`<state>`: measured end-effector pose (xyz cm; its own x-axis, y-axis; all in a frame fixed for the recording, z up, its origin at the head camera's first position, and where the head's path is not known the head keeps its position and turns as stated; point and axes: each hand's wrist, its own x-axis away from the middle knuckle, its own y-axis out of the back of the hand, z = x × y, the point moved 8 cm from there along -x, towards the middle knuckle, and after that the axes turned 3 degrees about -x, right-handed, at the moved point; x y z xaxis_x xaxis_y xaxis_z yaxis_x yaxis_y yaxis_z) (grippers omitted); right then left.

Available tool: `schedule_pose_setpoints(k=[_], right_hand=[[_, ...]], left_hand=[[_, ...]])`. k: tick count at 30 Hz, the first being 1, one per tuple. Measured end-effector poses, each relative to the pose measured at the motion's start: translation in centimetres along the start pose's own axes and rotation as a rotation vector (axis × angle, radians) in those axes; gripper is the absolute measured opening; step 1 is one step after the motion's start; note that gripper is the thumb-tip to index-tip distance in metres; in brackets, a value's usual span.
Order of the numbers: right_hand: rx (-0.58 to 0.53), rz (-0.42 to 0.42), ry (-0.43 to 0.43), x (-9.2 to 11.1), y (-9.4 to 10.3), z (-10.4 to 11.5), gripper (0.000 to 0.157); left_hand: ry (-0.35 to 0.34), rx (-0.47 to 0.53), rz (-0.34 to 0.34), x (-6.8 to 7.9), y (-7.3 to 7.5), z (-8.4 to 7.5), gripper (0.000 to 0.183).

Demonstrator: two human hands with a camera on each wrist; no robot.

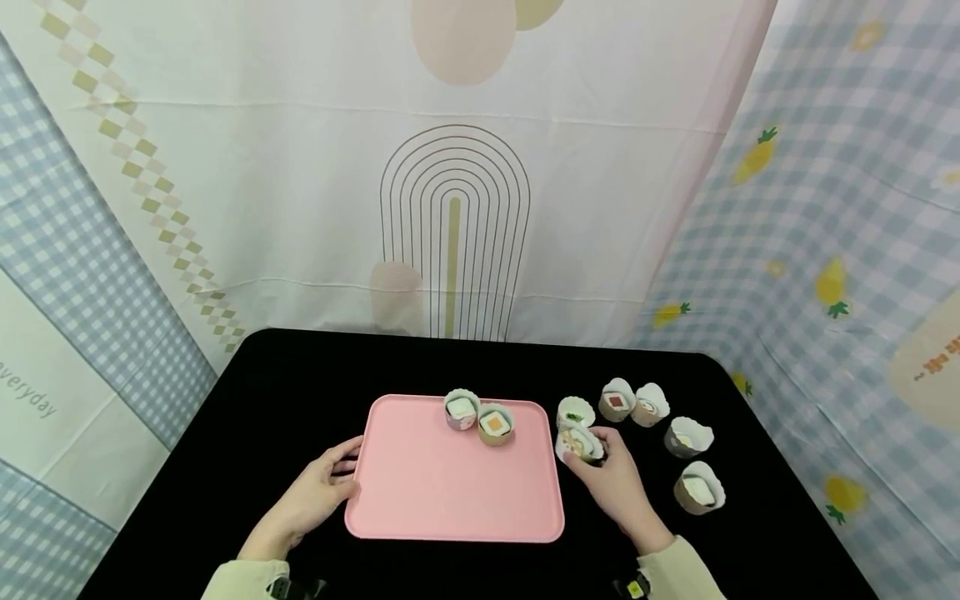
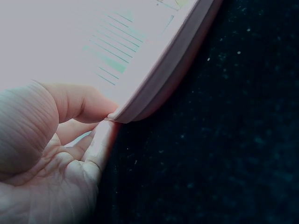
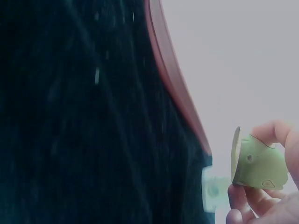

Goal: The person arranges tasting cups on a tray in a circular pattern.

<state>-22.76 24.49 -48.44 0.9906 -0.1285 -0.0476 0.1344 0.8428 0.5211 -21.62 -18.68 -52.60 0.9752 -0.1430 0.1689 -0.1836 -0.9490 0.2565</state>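
A pink tray [image 1: 450, 483] lies on the black tabletop, two small paper baking cups [image 1: 461, 408] with white-topped contents near its far edge. My left hand [image 1: 318, 496] pinches the tray's left rim; in the left wrist view the thumb [image 2: 84, 100] lies over the rim and a finger is against its outer side. Just off the tray's right edge, my right hand [image 1: 611, 475] holds another paper baking cup [image 1: 576, 446], its mouth tilted. The right wrist view shows that cup [image 3: 261, 165] between thumb and fingers, greenish with small printed shapes.
Behind the held cup stands a cup with green bits inside [image 1: 576, 410]. Farther right on the black table [image 1: 300, 375] are several more filled cups, among them one with a dark red square [image 1: 617, 402] and one nearest the front [image 1: 699, 489]. Patterned cloths [image 1: 315, 200] hang behind.
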Motion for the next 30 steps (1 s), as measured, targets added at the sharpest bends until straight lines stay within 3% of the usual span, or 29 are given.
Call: schedule_pose_setpoints(k=[11,17,23,30], right_hand=[[0.059,0.118,0.058,0.6,-4.8,2.0,0.052],[0.138,0.139,0.129,0.4,-6.6,3.0,0.05],[0.178,0.142,0.171,0.2,-7.4,3.4,0.05],[0.171,0.162,0.181,0.3,-7.4,3.6,0.061]], left_hand=[[0.01,-0.01,0.002,0.1,-0.1,0.2,0.067],[-0.006,0.001,0.01,0.1,-0.1,0.0,0.068],[-0.007,0.022,0.004,-0.1,-0.1,0.1,0.068],[0.005,0.01,0.001,-0.3,0.0,0.4,0.067]])
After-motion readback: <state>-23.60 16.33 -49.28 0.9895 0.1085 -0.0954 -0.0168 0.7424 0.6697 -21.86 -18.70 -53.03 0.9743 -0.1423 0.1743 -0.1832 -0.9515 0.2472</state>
